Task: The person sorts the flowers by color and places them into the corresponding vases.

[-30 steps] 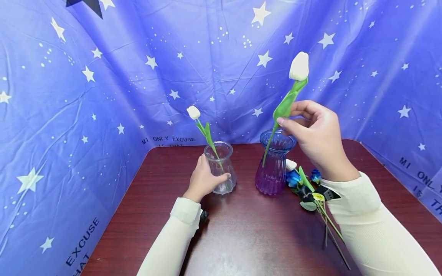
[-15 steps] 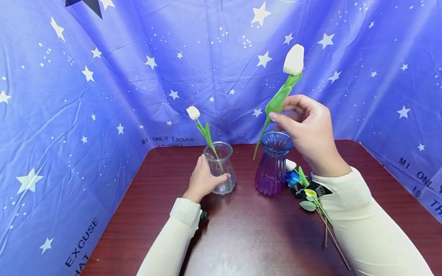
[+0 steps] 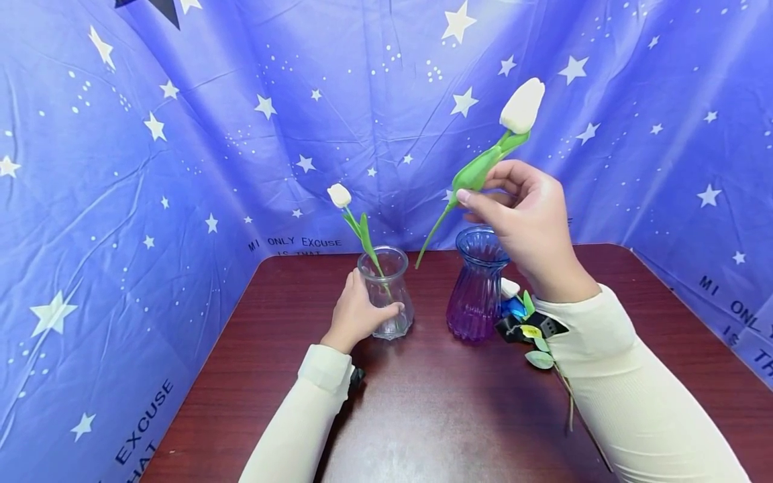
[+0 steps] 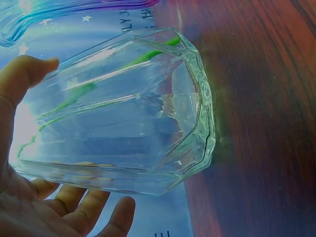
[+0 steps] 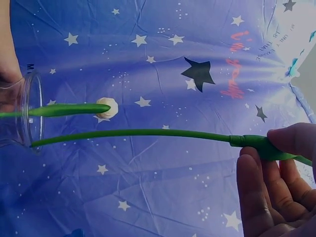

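Observation:
My left hand [image 3: 357, 314] holds a clear glass vase [image 3: 395, 327] that stands on the table, thumb on one side and fingers on the other in the left wrist view. One white tulip [image 3: 340, 195] leans leftward inside that vase. My right hand [image 3: 534, 228] pinches a second white tulip [image 3: 477, 169] by its leafy part, above the tabletop. Its bloom tilts up to the right, and its bare stem slants down toward the clear vase. In the right wrist view the stem's tip [image 5: 33, 144] overlaps the vase rim [image 5: 35, 89].
Behind my right hand's wrist stands a blue-to-purple ribbed vase [image 3: 474, 305]. Several flowers lie beside it, among them a white tulip [image 3: 510, 288] and a blue flower [image 3: 514, 308], partly hidden by my right sleeve [image 3: 594, 342]. A starry blue cloth [image 3: 374, 121] surrounds the reddish-brown table [image 3: 423, 416].
The tulip in my right hand has moved left, from over the blue-purple vase toward the clear one, and tilts more. My left hand and the clear vase have stayed put.

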A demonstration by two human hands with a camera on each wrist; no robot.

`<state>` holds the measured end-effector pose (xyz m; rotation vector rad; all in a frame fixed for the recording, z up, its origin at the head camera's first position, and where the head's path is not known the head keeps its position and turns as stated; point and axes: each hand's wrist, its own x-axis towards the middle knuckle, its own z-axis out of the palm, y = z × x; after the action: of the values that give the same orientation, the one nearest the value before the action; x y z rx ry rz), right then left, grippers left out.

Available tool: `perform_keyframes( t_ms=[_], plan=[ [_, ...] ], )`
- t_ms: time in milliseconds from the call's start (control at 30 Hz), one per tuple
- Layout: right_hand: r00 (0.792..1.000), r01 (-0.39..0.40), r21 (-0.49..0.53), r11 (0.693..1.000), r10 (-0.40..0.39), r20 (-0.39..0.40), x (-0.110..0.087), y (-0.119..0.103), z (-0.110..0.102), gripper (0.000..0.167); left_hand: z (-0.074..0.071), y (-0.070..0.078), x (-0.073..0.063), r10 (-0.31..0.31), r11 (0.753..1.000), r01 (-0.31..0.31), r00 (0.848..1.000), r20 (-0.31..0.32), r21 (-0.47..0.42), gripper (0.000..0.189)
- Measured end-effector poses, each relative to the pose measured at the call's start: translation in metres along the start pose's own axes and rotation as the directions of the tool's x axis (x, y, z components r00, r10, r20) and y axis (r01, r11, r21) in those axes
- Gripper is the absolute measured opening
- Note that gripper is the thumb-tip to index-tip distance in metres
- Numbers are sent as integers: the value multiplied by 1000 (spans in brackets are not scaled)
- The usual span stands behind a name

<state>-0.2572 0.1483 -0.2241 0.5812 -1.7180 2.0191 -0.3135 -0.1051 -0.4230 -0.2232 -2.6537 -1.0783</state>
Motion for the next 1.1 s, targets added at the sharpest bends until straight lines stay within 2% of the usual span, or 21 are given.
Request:
perform_keyframes(
  t_ms=[467, 1100],
  plan=[
    [1000, -16, -43, 999, 17, 24, 5, 8, 15, 28, -2, 1, -1, 7, 1000, -7, 1000, -4, 5, 99],
    [999, -2, -18, 1000, 3, 32, 9, 12, 25, 24, -3, 2, 0, -6, 1000, 6, 1000, 1, 17, 96]
  ],
)
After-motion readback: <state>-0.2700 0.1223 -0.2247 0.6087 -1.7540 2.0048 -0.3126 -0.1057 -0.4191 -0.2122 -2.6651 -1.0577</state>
